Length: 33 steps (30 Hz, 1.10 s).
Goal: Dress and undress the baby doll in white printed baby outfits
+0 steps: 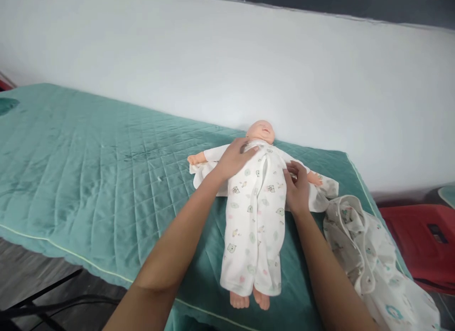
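While the doll lies face up near the right end of the bed, head toward the far wall, both hands work at its upper body. Romper covers chest and legs; bare feet poke out at the near end. Left hand rests on the upper chest, fingers loosely extended, thumb apart on the cloth, probably to keep the front flat. Right hand is at the doll's right-hand side in the scene, fingers bent by the cloth under the arm; cannot tell if they grip it. Doll's arms stretch left and right over spread fabric, likely so the sides stay reachable. Spare cloth lies bunched at right, probably just set aside.

Hard to make out: right fingertips hidden behind the hand and cloth; left hand blocks part of the collar. Slit down the front shows, fastenings unclear. Can't tell if fabric under the arms belongs to the romper. Doll's back hidden. Spare cloth cut off at near edge, red chair at right edge.
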### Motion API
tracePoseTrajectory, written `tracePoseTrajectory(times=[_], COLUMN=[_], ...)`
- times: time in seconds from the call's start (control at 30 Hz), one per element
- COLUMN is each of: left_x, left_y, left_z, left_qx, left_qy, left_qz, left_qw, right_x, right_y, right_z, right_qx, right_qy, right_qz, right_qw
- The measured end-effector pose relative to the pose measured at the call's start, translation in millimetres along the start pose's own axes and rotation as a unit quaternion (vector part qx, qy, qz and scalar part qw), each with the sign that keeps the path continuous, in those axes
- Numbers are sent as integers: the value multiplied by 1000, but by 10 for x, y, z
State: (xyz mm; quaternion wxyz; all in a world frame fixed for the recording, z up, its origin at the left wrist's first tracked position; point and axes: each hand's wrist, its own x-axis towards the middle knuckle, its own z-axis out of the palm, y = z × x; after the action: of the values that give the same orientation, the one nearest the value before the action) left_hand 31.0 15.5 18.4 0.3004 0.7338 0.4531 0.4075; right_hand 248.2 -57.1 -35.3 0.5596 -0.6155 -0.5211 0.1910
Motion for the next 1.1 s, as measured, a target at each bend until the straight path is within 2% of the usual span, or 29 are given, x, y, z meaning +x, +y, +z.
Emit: tracePoseTrajectory(times=[0.07, 0.13, 0.33, 0.47, 0.53, 0.6, 0.7, 0.8, 0.9, 1.03, 1.1], left_x=[60, 55, -34, -58, -91, -142, -225, -279, -296, -307, -318], left_y=[41, 34, -70, -54, -33, -12, 13, 17, -10, -63, -74], left_z=[42, 60, 41, 91, 137, 181, 222, 240, 255, 278, 281], left_qx=[-5, 7, -2, -7, 30, 101, 205, 252, 271, 269, 269], left_qy=[-48, -59, -44, -21, 3, 38, 81, 98, 102, 102, 101], left_qz=[17, 26, 27, 75, 102, 141, 214, 271, 297, 303, 301], left_qw=[999, 998, 999, 997, 994, 984, 952, 924, 910, 908, 909], right_x=[-12, -25, -22, 21, 40, 49, 43, 35, 32, 13, -9], right_y=[-15, -33, -37, -77, -130, -196, -281, -314, -301, -293, -309], right_z=[-6, -16, 12, 40, 43, 42, 34, 29, 38, 55, 49], right_qx=[-2, -19, 1, 18, 19, 16, -9, -35, -37, -38, -34], right_qy=[-37, -67, -54, -52, -60, -84, -137, -168, -155, -88, -80], right_qz=[-20, -33, -31, -85, -116, -133, -164, -196, -213, -252, -259], right_qw=[999, 997, 998, 995, 991, 987, 977, 966, 964, 963, 962])
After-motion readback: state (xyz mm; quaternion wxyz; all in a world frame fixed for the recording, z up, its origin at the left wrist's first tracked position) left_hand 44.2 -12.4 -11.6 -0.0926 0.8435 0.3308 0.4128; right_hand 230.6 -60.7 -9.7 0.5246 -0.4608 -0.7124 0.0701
